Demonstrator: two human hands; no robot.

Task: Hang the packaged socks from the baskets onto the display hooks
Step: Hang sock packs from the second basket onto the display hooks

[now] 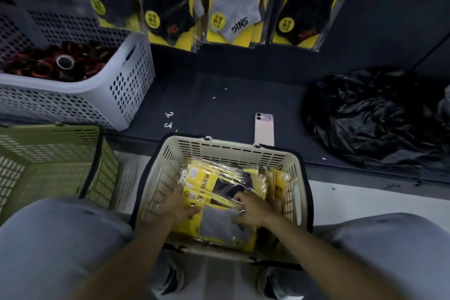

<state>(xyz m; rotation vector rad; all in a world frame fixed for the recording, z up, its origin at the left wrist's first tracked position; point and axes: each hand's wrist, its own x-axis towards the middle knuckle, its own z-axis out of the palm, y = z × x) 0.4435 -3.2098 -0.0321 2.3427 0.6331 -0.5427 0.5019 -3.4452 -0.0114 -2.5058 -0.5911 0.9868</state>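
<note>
A cream basket (226,147) stands on the floor between my knees, filled with several yellow-carded sock packs (214,182) in clear film. Both hands are inside it. My left hand (179,204) grips the left edge of a pack holding a grey sock (219,224), thumb curled over the yellow card. My right hand (250,208) has its fingers curled on the film at that pack's upper right. Hanging sock packs (231,14) with black and grey socks line the dark display wall above; their hooks are out of view.
A green basket (48,151) stands at left. A white perforated basket (126,75) with red and black rings sits on the dark platform. A pink phone (264,129), loose white hooks (168,119) and a black plastic bag (372,114) also lie on the platform.
</note>
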